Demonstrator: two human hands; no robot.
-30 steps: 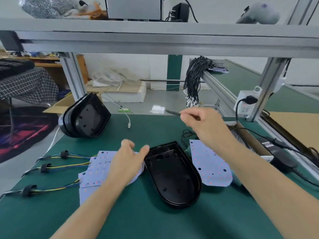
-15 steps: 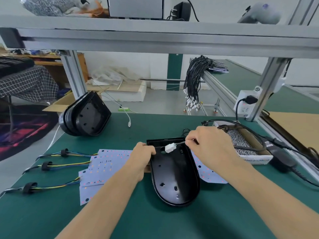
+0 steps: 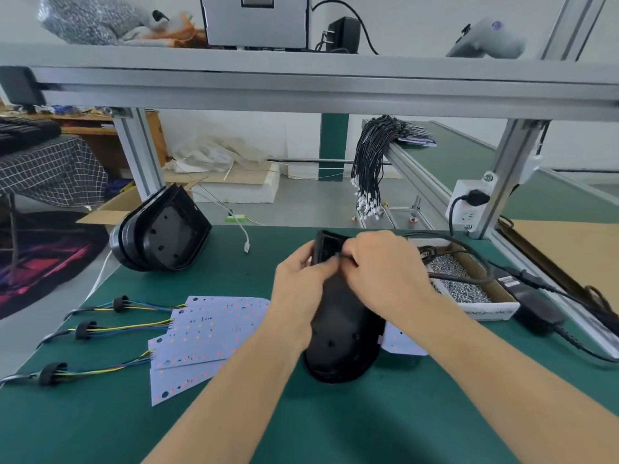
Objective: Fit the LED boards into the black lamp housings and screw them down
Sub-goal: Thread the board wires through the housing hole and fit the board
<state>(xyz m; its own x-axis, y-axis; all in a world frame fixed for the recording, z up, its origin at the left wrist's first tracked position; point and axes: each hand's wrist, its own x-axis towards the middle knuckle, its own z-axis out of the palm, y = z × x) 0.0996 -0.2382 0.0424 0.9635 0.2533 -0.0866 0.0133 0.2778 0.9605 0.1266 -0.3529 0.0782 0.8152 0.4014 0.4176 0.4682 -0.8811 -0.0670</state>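
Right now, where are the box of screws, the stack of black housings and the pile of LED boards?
Box of screws (image 3: 486, 309), head view: its white front wall.
Stack of black housings (image 3: 167, 234), head view: the inner face of the front housing.
Pile of LED boards (image 3: 214, 329), head view: the top board's face.

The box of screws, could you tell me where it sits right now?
The box of screws sits right of centre on the green bench, just beyond the right hand and near the wall socket.

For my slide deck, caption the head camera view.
Both hands tilt a black lamp housing upright, feeding a cable in beside LED boards.
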